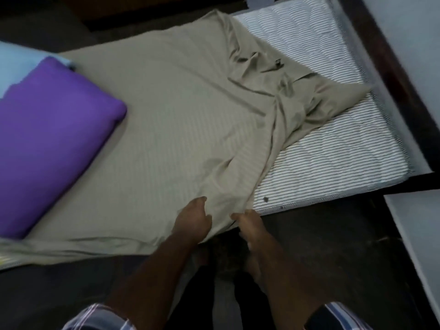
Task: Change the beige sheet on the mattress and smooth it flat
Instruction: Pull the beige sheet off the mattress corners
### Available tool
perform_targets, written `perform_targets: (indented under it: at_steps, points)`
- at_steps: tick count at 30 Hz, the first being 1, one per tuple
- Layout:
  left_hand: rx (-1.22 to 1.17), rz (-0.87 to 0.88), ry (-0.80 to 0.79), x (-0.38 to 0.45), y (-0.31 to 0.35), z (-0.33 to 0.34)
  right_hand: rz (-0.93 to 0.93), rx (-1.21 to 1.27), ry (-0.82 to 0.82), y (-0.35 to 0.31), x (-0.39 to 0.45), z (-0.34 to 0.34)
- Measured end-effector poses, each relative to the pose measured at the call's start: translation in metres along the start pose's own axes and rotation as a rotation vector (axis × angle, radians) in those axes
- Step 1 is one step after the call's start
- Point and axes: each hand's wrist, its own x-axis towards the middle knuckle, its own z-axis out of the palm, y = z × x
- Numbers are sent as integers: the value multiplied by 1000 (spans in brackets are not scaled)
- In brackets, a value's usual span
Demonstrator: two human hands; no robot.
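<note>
Your left hand and right hand grip the wrinkled beige cotton sheet's near edge at 6 o'clock; the striped white quilted mattress lies bare toward 3 o'clock.

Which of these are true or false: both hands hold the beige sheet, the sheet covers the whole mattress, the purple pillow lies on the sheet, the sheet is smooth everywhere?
1. Both hands hold the beige sheet. True: the left hand and right hand grip its near edge.
2. The sheet covers the whole mattress. False: its striped right part lies bare.
3. The purple pillow lies on the sheet. True.
4. The sheet is smooth everywhere. False: it is bunched toward the right.
</note>
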Motion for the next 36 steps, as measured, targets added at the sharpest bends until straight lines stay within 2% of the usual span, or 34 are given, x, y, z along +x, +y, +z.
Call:
perform_targets:
  at_steps: [3, 7, 10, 12, 13, 17, 19, 21, 24, 26, 27, 30, 34, 36]
  points:
    - [15, -10, -10, -5, -40, 7, 50, 142, 105, 27, 18, 37]
    - [-8, 8, -6, 5, -103, 9, 75, 323, 157, 48, 42, 96]
    - [-53, 101, 14, 10, -151, 5, 104, 283, 266, 59, 49, 140]
    - [-24, 126, 55, 5, -183, -4, 111, 269, 218, 57, 36, 173]
    - [-7, 145, 90, 1, -196, -12, 106, 332, 145, 46, 23, 192]
    - [27, 102, 103, -8, -238, -53, -35, 808, -214, -49, -23, 250]
    - [83, 94, 242, -7, -252, -74, -199, 978, -261, -108, -37, 250]
    - [145, 71, 428, 1, -265, -91, -384, 1045, -214, -148, -45, 233]
    - [167, -38, 499, 9, -277, -115, -448, 869, -120, -142, -32, 210]
    - [161, -65, 473, 10, -284, -122, -331, 572, -72, -103, -19, 221]
    - [151, -73, 455, 9, -287, -125, -263, 445, -58, -81, -14, 232]
    - [67, -95, 359, 8, -295, -133, -71, 368, -138, -25, -20, 276]
    - [-59, -146, 253, 7, -321, -157, -46, 44, -147, -9, -36, 339]
    - [-80, -186, 252, 8, -332, -169, -54, 0, -151, -19, -43, 359]
